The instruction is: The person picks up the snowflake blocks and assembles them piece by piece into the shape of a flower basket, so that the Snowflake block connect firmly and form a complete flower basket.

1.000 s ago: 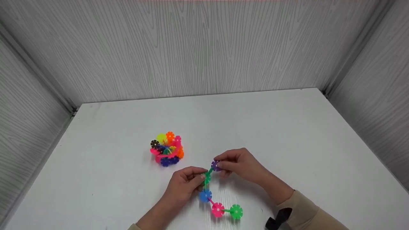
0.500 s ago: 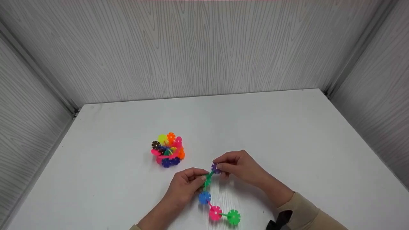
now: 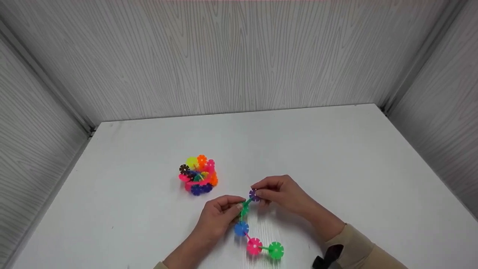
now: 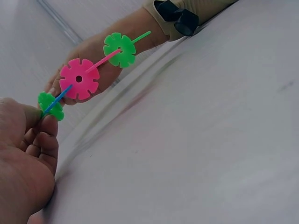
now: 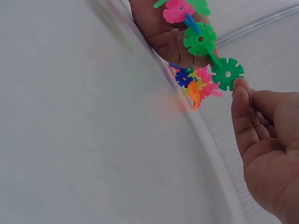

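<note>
A chain of slotted plastic snowflake discs hangs between my two hands. My left hand (image 3: 218, 216) pinches a green disc (image 3: 245, 210) near its upper end, between thumb and fingers. My right hand (image 3: 283, 194) pinches a purple disc (image 3: 254, 194) at the top; a darker green disc (image 5: 228, 74) links the two. Below my left hand the chain runs through a blue disc (image 3: 241, 228) and a pink disc (image 3: 254, 246) to a bright green disc (image 3: 276, 250). In the right wrist view my fingertips hide the purple disc.
Left of the chain, a heap of snowflake discs (image 3: 198, 183) in several colours rests on the white table (image 3: 317, 142). Grey wood-grain panels (image 3: 239, 56) stand behind the table and at both sides. A black device is strapped at my right wrist.
Both hands keep the same pinch on the chain. Its lower end has swayed slightly, and the whole head view has shifted a little.
</note>
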A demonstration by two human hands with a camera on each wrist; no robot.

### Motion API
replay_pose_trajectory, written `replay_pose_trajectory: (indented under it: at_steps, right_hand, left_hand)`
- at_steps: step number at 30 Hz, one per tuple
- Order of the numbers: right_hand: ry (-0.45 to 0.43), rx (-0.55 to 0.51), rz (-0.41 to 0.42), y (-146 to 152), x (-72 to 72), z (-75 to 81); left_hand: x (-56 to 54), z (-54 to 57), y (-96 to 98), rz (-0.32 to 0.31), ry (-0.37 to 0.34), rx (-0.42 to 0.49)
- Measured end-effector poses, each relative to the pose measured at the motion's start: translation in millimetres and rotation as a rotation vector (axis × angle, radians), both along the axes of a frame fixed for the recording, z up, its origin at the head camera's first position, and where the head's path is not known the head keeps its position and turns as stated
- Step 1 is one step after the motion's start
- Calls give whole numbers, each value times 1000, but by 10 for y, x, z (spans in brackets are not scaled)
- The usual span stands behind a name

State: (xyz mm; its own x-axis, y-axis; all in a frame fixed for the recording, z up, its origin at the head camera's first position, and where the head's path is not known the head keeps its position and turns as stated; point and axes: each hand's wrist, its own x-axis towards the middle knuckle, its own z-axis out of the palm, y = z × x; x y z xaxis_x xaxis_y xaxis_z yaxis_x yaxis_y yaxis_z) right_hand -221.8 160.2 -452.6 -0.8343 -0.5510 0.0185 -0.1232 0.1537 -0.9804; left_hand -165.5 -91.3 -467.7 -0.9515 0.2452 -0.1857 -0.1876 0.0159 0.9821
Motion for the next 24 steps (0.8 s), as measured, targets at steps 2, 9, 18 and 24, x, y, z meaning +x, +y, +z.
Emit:
replay_pose_trajectory:
  at_steps: [2,9,18,24]
  right_hand:
    - [3,-13,4,7,-1,-7]
    - [14,-30,0,0,12,6]
    - [-4,-3,-3,-8,18,1]
    - [-22,-3,2,14,-14,-11]
  left_hand:
    - [6,4,8,4,7,0]
    - [8,-4,16,3,16,-17]
    - [0,-20,11,7,30,-24]
    - [7,14,11,24,23,-30]
